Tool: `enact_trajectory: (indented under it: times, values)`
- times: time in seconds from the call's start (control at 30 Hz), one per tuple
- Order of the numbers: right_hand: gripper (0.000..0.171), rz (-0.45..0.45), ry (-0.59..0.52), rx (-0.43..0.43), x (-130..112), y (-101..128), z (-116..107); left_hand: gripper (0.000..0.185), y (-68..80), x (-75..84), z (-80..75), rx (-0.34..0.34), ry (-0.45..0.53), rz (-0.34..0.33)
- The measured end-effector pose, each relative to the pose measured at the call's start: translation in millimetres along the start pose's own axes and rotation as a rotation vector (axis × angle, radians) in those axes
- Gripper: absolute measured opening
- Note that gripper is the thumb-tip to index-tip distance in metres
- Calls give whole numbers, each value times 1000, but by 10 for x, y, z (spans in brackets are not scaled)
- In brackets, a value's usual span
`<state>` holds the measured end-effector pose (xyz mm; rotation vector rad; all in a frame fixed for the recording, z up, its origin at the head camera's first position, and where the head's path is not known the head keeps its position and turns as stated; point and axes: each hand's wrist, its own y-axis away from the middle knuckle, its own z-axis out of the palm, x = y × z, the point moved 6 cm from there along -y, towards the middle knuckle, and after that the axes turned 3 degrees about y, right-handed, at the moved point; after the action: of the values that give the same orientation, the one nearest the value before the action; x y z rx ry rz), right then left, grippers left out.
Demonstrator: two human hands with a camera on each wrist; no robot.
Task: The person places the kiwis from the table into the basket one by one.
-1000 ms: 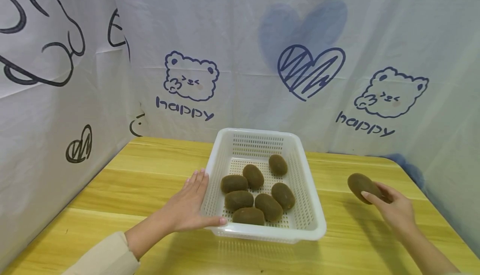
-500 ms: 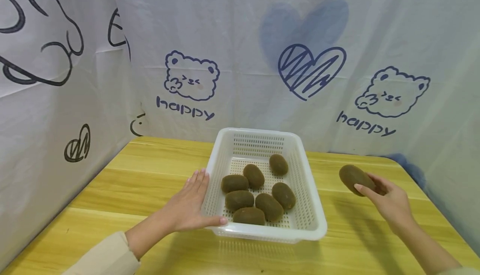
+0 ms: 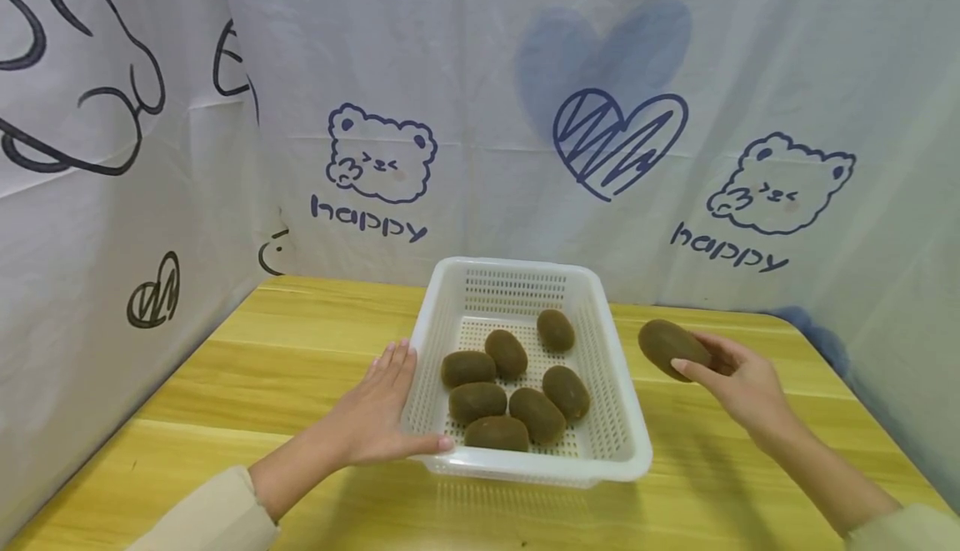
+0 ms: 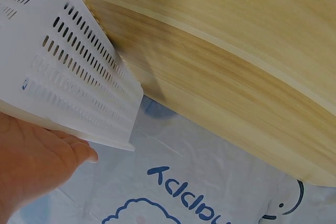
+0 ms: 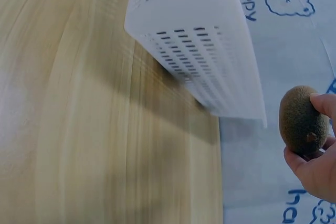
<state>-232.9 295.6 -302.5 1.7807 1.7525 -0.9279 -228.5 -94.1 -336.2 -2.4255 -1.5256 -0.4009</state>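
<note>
My right hand [image 3: 738,380] grips a fuzzy brown kiwi [image 3: 667,348]; my flat left hand [image 3: 375,413] braces the white perforated plastic basket [image 3: 615,384]. The fingertip hold looks loose, so the kiwi may slip.

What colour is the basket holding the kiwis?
White, with slotted walls; the basket shows best in the head view.

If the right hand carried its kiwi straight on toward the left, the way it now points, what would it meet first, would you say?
Most likely the white basket's right rim: the right hand holds the kiwi just beside it, though it may be high enough to clear the rim.
</note>
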Motion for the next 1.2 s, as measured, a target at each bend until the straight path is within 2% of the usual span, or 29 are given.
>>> enact_trajectory:
  times: [0.33,0.67,0.97,1.2]
  values:
    - [60,-71,11,-46,-270,-69,193,119,-4,-5,-3,0,-4,2]
    - [51,-199,29,-69,-545,-178,401,120,-4,-9,-3,-8,1,0]
    - [51,-284,64,-132,-666,-295,696,120,-5,-12,-3,-3,10,-5]
    - [47,-366,116,-128,-726,-402,910,120,-8,-9,6,0,12,-7]
